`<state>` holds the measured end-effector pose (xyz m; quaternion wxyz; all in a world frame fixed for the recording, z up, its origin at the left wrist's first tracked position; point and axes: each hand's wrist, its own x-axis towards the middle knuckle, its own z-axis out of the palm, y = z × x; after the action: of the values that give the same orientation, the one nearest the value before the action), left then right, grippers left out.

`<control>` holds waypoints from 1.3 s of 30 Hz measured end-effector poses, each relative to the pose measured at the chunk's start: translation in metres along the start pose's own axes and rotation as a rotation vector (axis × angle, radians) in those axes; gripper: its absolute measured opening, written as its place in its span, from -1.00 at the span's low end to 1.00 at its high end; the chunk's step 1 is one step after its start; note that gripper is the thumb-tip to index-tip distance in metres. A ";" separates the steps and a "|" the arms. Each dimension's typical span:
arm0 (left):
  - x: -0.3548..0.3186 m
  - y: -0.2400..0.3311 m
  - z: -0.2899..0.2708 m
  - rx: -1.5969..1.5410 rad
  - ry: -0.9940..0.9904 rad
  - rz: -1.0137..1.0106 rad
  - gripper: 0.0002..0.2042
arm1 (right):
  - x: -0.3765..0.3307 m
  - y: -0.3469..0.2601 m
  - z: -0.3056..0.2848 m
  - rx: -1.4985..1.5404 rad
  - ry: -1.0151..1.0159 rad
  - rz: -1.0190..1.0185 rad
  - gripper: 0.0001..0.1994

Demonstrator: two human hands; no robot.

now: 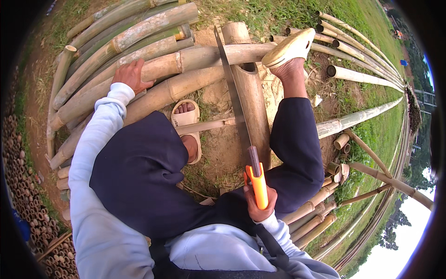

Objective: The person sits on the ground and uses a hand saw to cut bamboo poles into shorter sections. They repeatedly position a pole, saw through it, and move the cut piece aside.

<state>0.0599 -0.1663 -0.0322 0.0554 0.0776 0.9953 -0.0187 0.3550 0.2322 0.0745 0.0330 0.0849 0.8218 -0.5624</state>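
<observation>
In my right hand (261,203) is the orange handle of a handsaw (238,104), fingers wrapped round it. Its long dark blade points away from me and lies across a thick bamboo pole (200,58). That pole rests over a notched bamboo support (251,100) on the ground. My left hand (130,76) lies on the pole to the left of the saw, fingers bent over its top and pressing on it. My raised right foot, in a cream clog (289,48), is set on the pole's right end. How deep the blade sits in the bamboo I cannot tell.
More bamboo poles (153,25) are stacked at the left. Several long poles (362,76) stretch over the grass at the right. Cut bamboo pieces (42,195) are piled at the lower left. My left foot, in a cream sandal (195,121), stands on bare soil.
</observation>
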 end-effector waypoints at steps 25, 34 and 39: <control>0.005 -0.009 -0.002 0.028 0.055 0.043 -0.26 | 0.101 0.009 0.042 0.081 0.017 0.012 -0.84; 0.004 0.000 0.001 0.005 0.041 0.039 -0.24 | 0.076 0.009 0.033 0.016 0.006 0.075 -0.86; 0.016 0.002 -0.011 -0.004 -0.007 0.043 -0.25 | 0.169 0.007 0.057 0.132 0.022 -0.081 -0.81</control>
<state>0.0434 -0.1615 -0.0236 0.0597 0.0989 0.9932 -0.0158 0.1873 0.1986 0.0215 -0.0048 0.0598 0.7859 -0.6154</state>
